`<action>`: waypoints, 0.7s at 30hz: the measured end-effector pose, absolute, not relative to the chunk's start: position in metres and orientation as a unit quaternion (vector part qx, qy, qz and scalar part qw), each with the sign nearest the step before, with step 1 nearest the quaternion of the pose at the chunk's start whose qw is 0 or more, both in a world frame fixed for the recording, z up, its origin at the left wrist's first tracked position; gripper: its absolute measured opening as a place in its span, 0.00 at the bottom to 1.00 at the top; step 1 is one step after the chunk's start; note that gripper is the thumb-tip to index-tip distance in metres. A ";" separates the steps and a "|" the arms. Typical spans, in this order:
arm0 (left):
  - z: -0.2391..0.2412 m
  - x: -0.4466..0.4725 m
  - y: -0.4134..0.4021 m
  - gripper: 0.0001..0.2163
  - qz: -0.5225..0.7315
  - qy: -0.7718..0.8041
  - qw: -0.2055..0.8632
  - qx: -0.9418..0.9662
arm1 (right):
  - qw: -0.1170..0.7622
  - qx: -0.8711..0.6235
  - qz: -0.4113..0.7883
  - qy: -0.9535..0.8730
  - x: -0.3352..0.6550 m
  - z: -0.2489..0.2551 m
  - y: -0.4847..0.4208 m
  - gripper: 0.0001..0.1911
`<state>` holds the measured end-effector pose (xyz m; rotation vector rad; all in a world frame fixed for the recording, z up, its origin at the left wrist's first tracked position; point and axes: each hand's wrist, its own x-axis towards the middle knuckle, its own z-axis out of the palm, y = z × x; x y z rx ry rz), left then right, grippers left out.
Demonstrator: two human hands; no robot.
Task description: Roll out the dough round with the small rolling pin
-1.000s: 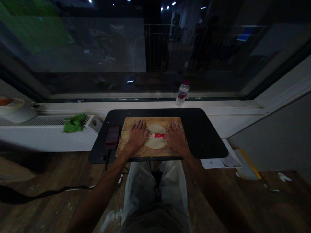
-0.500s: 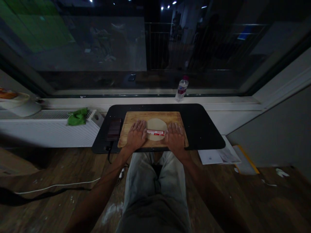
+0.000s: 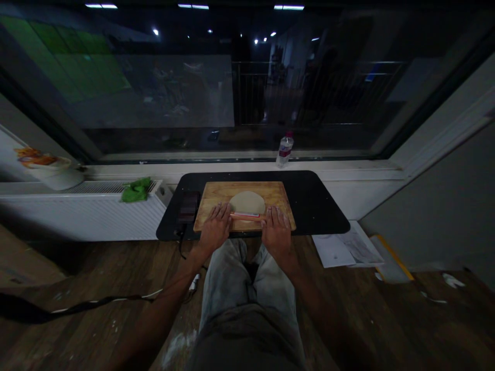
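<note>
A flat round of pale dough lies on a wooden board on a small black table. A rolling pin with a red and white label lies across the dough's near edge. My left hand rests flat on the pin's left end, fingers stretched out. At the pin's right end my right hand lies flat in the same way. Both palms press down on the pin rather than wrapping round it.
A plastic water bottle stands on the windowsill behind the table. A dark small object lies left of the board. A green cloth sits on the white radiator, with a bowl further left. Papers lie on the wooden floor at right.
Both hands have drawn the rolling pin toward me, from the middle of the dough to its near edge. The view has tilted up a little.
</note>
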<state>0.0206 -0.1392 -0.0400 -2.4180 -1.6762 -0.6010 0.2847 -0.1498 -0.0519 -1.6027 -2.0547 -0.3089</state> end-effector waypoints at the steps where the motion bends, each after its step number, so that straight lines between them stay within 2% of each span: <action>1: -0.041 0.020 -0.143 0.27 -0.201 -0.555 0.070 -0.804 | 0.257 -0.591 -0.114 -0.756 0.285 -0.053 -0.153 0.30; 12: -0.047 0.019 -0.165 0.27 -0.220 -0.555 0.073 -0.799 | 0.273 -0.566 -0.135 -0.766 0.291 -0.057 -0.168 0.28; 21: -0.043 0.024 -0.121 0.28 -0.205 -0.569 0.060 -0.794 | 0.250 -0.569 -0.100 -0.777 0.297 -0.046 -0.123 0.28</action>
